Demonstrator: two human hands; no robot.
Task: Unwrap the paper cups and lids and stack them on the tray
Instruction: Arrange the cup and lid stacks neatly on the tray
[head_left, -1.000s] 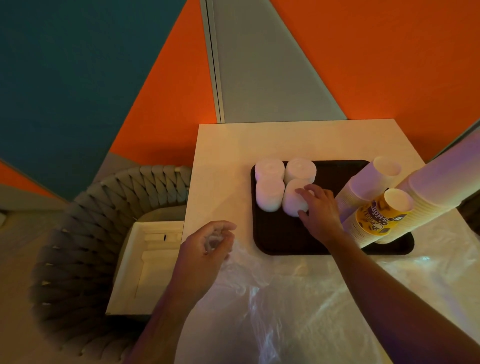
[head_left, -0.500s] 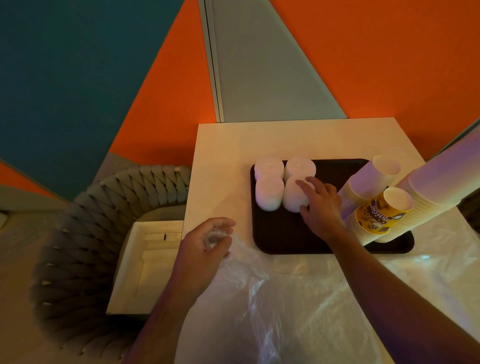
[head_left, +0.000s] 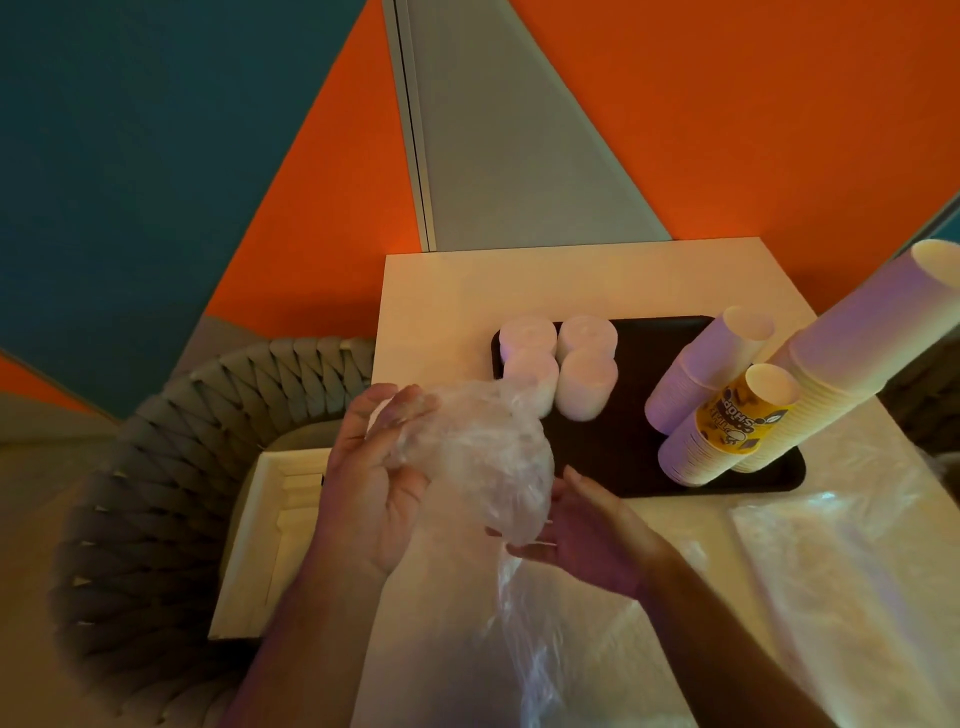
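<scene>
**Wrap bunched in both hands before the tray**

The dark rectangular plastic tray (head_left: 618, 467) on the pale worktop (head_left: 441, 291) holds four short white lid stacks (head_left: 558, 364) at its left end, upright. At its right end, tall paper cup stacks (head_left: 727, 410) lean up and rightward. Just in front of the tray, the left hand (head_left: 371, 483) grips a crumpled clear plastic wrap (head_left: 478, 457); the right hand (head_left: 587, 530), fingers fairly straight, supports it from below. The tray's middle lies bare.
</scene>
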